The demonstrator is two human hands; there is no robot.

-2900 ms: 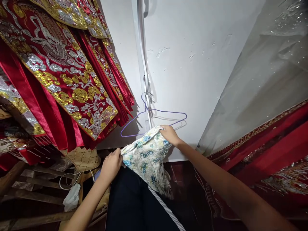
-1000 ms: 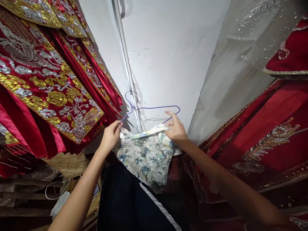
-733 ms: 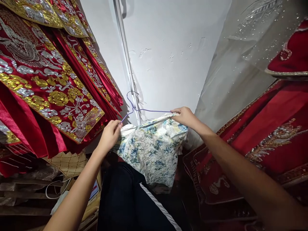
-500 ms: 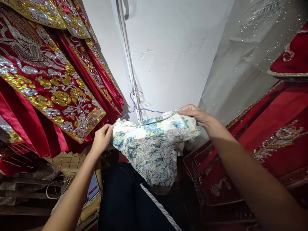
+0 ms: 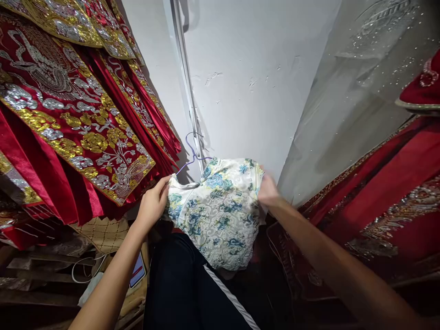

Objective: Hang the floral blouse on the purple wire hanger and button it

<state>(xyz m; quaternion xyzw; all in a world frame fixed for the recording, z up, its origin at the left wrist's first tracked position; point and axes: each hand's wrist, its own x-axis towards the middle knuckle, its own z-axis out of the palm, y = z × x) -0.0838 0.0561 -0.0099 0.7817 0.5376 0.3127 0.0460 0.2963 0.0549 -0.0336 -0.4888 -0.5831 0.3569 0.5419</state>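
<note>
A white blouse (image 5: 220,220) with blue and yellow flowers hangs in front of me, its neck over a thin purple hanger (image 5: 194,153). The hanger's hook sits at a metal strip on the wall. My left hand (image 5: 153,201) pinches the blouse at its left shoulder, thumb on top. At the other side my right hand (image 5: 268,190), a little blurred, is closed on the right sleeve edge. Most of the hanger's right arm is hidden inside the cloth.
Red garments with gold and silver sequins (image 5: 92,133) hang at the left. More red beaded clothing (image 5: 388,197) and a sheer sparkly cover (image 5: 330,114) are at the right. A phone (image 5: 138,270) and a white cable (image 5: 77,272) lie at the lower left.
My right hand has moved from the neckline at the right shoulder down to the sleeve edge. The right shoulder now lies over the hanger's arm, and the blouse front hangs smoother.
</note>
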